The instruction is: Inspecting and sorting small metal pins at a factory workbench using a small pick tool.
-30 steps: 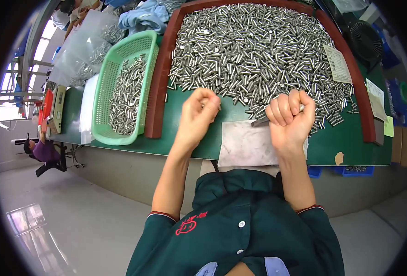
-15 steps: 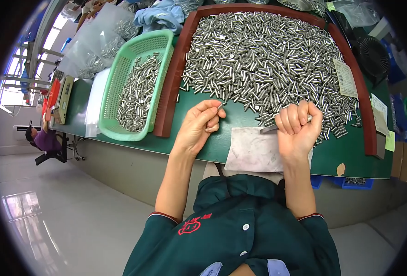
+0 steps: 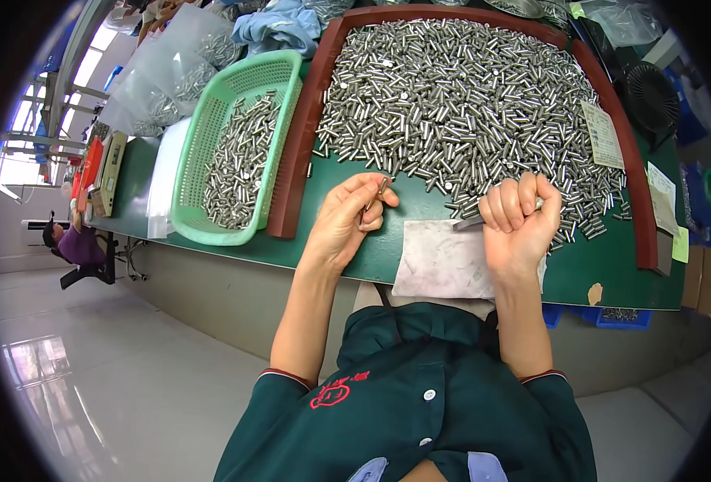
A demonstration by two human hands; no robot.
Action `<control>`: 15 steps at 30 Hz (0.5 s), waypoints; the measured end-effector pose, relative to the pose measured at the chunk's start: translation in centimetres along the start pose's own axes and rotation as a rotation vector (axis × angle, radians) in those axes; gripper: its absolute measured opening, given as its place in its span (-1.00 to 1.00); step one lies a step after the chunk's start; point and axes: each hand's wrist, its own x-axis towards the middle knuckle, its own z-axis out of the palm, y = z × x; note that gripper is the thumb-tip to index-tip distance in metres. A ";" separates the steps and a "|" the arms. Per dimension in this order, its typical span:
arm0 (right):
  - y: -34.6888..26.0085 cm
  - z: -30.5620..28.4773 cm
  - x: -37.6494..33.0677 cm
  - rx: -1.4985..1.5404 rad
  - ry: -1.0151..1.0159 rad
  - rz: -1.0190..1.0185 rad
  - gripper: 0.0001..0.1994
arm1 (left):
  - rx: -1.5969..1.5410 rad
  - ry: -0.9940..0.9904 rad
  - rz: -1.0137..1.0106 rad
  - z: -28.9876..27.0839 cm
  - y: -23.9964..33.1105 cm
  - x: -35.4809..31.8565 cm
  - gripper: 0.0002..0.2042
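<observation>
One metal pin [image 3: 384, 186]: left hand [image 3: 346, 218] fingers are pinching it, ideally lightly; right hand [image 3: 521, 215] fingers are clamping a metal strip [image 3: 468, 224].

Lighting: bright; windows [image 3: 18, 167] at left glared white. Floor [image 3: 171, 386]: carried pale reflections. Edges: bowed, fell away to black. Focus: centre was crisp; far-left background seemed soft.

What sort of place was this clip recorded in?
Probably a factory workroom: a big heap of metal pins on a green bench, a green basket holding more, and bulging plastic bags beyond.
</observation>
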 end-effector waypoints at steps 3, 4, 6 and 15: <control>0.1 0.1 0.1 0.002 -0.003 0.009 -0.65 | 0.173 0.009 0.023 0.3 0.0 -0.5 -0.93; -0.1 0.2 0.2 -0.003 0.008 0.003 -0.65 | 0.371 0.013 0.034 1.3 0.2 -0.8 -0.92; 0.0 0.1 0.3 -0.001 0.001 0.001 -0.66 | 0.740 0.009 0.110 2.4 -0.3 -1.4 -0.88; 0.9 0.7 -0.4 -0.074 -0.111 0.024 -0.66 | 1.370 0.023 0.463 4.1 -3.3 -2.3 -0.89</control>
